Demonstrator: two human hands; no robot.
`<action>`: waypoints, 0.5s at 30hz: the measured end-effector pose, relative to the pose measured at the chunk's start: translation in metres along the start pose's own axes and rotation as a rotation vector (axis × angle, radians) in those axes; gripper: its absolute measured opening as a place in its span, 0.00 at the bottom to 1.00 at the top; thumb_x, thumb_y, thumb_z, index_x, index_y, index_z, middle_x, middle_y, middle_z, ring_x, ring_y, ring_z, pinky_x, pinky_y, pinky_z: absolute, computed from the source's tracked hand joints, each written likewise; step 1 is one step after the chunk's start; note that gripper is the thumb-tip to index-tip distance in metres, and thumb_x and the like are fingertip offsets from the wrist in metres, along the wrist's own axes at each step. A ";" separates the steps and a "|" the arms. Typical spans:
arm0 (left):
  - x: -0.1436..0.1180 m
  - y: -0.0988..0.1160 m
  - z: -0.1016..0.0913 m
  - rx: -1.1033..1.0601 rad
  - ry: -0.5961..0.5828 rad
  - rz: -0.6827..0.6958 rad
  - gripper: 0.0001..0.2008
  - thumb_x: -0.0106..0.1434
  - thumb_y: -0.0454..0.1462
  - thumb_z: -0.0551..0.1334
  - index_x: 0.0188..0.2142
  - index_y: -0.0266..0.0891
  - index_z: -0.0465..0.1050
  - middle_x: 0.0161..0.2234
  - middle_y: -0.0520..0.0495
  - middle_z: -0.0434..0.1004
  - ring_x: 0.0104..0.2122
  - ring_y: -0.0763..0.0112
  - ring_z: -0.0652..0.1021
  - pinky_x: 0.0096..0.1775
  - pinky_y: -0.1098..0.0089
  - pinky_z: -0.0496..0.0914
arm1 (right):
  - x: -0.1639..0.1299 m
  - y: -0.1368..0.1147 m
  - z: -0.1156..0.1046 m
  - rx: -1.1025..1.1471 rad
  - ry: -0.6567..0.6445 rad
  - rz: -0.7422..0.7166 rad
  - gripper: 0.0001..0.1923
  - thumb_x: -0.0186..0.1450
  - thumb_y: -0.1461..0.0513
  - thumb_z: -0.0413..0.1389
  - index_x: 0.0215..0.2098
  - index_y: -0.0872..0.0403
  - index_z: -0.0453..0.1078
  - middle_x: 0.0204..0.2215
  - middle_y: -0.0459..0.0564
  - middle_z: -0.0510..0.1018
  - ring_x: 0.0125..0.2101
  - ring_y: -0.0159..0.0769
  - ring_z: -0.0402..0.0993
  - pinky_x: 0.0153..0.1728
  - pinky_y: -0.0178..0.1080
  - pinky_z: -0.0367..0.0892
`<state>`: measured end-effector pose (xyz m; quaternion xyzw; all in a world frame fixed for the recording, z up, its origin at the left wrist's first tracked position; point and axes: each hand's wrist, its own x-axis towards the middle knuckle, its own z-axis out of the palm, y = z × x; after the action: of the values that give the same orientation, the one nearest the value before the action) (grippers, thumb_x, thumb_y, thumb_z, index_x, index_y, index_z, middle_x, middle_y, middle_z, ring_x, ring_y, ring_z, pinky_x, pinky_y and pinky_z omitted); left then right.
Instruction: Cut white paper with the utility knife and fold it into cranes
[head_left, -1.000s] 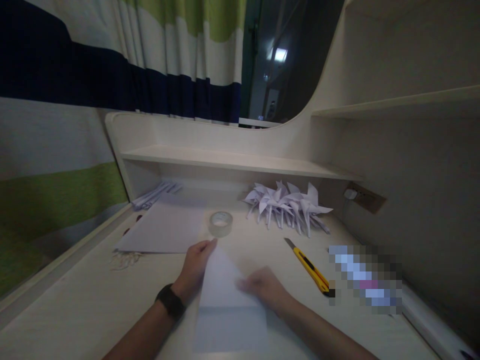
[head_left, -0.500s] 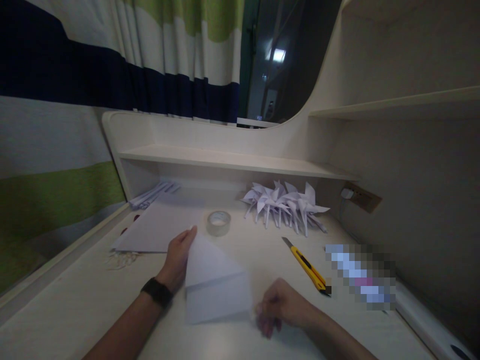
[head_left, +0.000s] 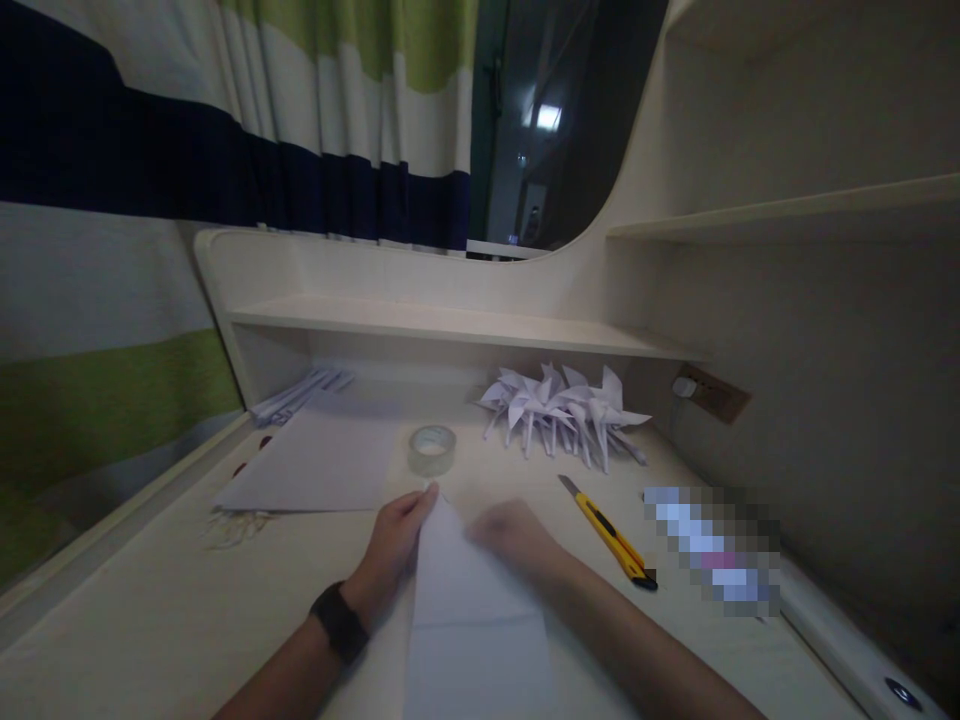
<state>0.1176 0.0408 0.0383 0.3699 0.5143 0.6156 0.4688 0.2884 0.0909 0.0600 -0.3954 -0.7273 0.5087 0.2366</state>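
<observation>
A white sheet of paper with a crease across it lies in front of me, narrow at the far end and running out of view at the bottom. My left hand, with a black band at the wrist, grips its far left edge between thumb and fingers. Blurred by motion, my right hand is at the paper's upper right edge; its fingers look curled but are not clear. Just beyond the paper stands a roll of clear tape. To the right lies a yellow utility knife, its blade showing.
Several white paper pinwheels are bunched at the back. A stack of white paper lies at left, with rolled papers behind and thin pale strands by its near edge. A blurred-out item is at right, under a wall socket.
My right hand has moved up and inward, from the paper's lower right to its upper right edge. The paper has turned and shifted right and toward me, with my left hand still on it.
</observation>
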 end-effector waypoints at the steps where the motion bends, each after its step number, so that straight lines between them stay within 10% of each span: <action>1: 0.000 0.001 -0.001 0.004 -0.018 -0.004 0.21 0.53 0.51 0.64 0.19 0.36 0.65 0.16 0.55 0.61 0.17 0.77 0.63 0.20 0.74 0.56 | 0.000 0.001 0.001 0.030 0.001 0.029 0.14 0.53 0.59 0.60 0.15 0.59 0.67 0.12 0.40 0.62 0.15 0.24 0.54 0.18 0.31 0.49; 8: 0.014 0.007 -0.024 0.290 -0.228 0.096 0.17 0.53 0.46 0.65 0.19 0.35 0.71 0.18 0.51 0.68 0.20 0.74 0.67 0.23 0.74 0.59 | -0.014 -0.011 -0.019 0.074 -0.068 0.070 0.08 0.48 0.62 0.63 0.18 0.60 0.72 0.13 0.42 0.67 0.15 0.24 0.56 0.17 0.30 0.51; 15: 0.009 0.028 -0.024 0.623 -0.568 0.265 0.11 0.54 0.44 0.65 0.27 0.39 0.81 0.27 0.44 0.80 0.26 0.67 0.75 0.30 0.73 0.64 | -0.007 -0.013 -0.044 -0.229 -0.431 -0.091 0.11 0.51 0.58 0.63 0.26 0.59 0.78 0.20 0.45 0.76 0.22 0.28 0.66 0.25 0.30 0.61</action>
<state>0.0869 0.0411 0.0604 0.7108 0.4743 0.3598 0.3748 0.3210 0.1071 0.0886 -0.2688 -0.8309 0.4844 0.0525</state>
